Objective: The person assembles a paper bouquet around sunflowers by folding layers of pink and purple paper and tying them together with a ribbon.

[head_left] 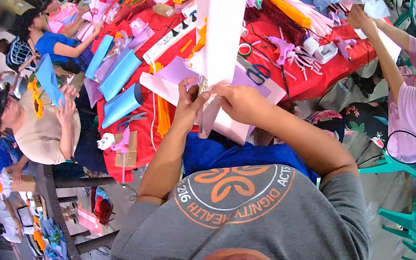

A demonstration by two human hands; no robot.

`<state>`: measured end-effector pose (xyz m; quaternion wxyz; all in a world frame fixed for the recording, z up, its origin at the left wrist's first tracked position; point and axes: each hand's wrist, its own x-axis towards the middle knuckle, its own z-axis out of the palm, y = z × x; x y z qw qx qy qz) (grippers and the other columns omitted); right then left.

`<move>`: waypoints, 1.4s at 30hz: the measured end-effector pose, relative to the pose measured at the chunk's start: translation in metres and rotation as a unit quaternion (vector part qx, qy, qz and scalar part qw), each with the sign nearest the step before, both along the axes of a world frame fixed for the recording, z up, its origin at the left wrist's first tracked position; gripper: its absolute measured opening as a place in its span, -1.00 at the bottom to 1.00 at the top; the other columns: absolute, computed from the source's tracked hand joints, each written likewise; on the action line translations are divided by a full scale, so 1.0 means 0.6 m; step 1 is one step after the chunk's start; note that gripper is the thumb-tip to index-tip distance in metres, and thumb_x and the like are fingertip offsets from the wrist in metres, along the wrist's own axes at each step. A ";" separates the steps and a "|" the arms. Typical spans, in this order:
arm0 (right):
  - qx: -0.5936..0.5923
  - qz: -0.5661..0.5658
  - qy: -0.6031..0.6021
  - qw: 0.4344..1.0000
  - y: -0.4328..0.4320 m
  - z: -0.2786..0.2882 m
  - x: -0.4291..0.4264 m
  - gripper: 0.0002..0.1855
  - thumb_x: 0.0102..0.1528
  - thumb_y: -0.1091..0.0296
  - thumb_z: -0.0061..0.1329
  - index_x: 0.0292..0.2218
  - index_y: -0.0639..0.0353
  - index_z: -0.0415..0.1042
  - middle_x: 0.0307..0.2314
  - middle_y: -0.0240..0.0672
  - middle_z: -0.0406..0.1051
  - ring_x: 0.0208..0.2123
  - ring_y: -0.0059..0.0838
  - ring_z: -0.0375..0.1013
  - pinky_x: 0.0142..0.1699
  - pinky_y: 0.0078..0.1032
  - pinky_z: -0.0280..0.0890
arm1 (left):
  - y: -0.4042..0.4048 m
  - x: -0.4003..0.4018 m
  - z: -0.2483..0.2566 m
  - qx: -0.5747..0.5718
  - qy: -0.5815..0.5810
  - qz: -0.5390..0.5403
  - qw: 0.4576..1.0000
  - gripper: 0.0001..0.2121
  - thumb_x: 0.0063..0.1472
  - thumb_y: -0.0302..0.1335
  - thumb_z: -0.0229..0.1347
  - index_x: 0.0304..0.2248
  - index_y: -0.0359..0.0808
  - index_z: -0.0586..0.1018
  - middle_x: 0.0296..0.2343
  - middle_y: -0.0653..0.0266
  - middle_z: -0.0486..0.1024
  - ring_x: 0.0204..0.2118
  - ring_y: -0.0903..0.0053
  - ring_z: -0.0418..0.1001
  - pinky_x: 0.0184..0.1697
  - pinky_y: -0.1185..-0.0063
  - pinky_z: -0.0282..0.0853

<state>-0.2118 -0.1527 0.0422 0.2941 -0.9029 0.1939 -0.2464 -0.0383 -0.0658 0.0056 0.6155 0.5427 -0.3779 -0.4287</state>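
Observation:
A tall wrap of white and pale pink paper stands upright before me, with orange petals showing along its left side. My left hand grips its gathered lower end, thumb and fingers around the paper. My right hand pinches the folded paper just to the right of that grip. Below the hands hang the wrap's loose pale pink ends. Lilac paper spreads beside and behind them. What lies inside the wrap is mostly hidden.
On the red tablecloth lie dark-handled scissors, a pink glue gun, a tape roll and a white power strip. To the left are blue paper sheets, orange pipe cleaners and another glue gun. Co-workers sit on both sides.

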 end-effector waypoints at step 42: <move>0.057 0.020 -0.094 0.994 -0.033 0.013 -0.049 -0.90 -0.04 0.33 0.03 -0.46 0.14 0.48 -0.54 -0.27 0.45 -0.48 -0.30 0.46 -0.37 -0.41 0.31 | 0.044 -0.027 0.021 -0.108 0.163 0.003 0.981 -0.47 0.03 -0.43 0.15 -0.01 -0.38 0.27 -0.13 0.15 0.38 -0.07 0.35 0.37 -0.02 0.42 0.31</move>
